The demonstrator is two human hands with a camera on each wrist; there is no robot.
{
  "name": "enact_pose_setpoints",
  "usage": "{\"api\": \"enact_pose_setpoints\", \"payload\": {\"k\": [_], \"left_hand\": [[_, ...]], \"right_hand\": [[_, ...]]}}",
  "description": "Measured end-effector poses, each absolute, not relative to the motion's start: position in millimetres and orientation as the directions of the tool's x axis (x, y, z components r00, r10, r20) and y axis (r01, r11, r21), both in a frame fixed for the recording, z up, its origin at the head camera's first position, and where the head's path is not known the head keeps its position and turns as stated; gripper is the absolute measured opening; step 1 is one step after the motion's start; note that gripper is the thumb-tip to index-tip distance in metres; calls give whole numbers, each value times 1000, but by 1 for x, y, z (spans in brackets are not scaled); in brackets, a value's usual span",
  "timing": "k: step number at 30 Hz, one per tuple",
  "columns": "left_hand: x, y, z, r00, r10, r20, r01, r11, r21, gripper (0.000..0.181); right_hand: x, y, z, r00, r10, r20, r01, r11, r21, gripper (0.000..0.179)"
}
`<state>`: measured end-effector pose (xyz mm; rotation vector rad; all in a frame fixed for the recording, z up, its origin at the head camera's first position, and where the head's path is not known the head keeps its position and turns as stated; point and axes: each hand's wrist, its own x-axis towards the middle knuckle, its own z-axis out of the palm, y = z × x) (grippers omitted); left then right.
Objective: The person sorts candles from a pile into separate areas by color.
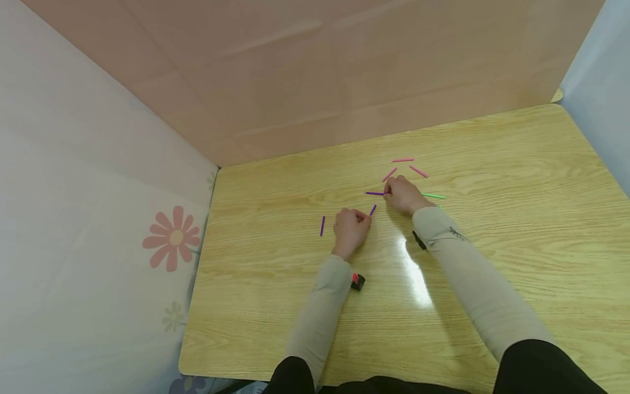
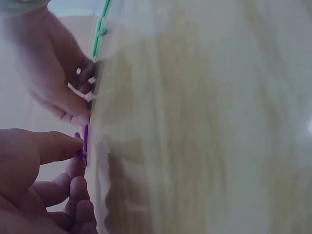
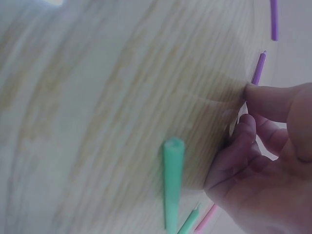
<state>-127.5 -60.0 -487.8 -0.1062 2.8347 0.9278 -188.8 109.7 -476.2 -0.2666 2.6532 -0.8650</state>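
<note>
My left hand [image 1: 351, 230] pinches a slanting purple candle [image 1: 373, 209] between thumb and finger, low over the wooden table. To its right, my right hand [image 1: 404, 195] grips the end of another thin purple candle [image 1: 375, 193], which points left. That candle's light tip, perhaps a wick, shows past the fingertips in the right wrist view. A third purple candle [image 1: 322, 226] lies left of my left hand. Just right of my right hand are a green candle [image 1: 434, 196] and a second green candle [image 3: 173, 185], mostly hidden by the wrist in the head view.
Beyond my right hand, pink candles lie apart: one at the back [image 1: 403, 160], one slanting left [image 1: 389, 174], one slanting right [image 1: 419, 172]. The wooden table [image 1: 256, 273] meets a brownish panel [image 1: 295, 82] at the back and a flowered wall covering [image 1: 98, 219] on the left.
</note>
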Motion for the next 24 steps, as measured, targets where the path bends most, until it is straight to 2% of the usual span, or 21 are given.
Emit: {"api": "enact_pose_setpoints", "payload": {"k": [12,24], "left_hand": [[-120,-39,-485,-981,-50,-188,-146,827,542,20],[-119,-35,-485,-984,-44,-171,-125,860,495,21]], "right_hand": [[-190,111,-478,-928,-281,-244,-80,790,-608,16],[-190,112,-476,-929,-295,-222,-101,781,-616,15]]}}
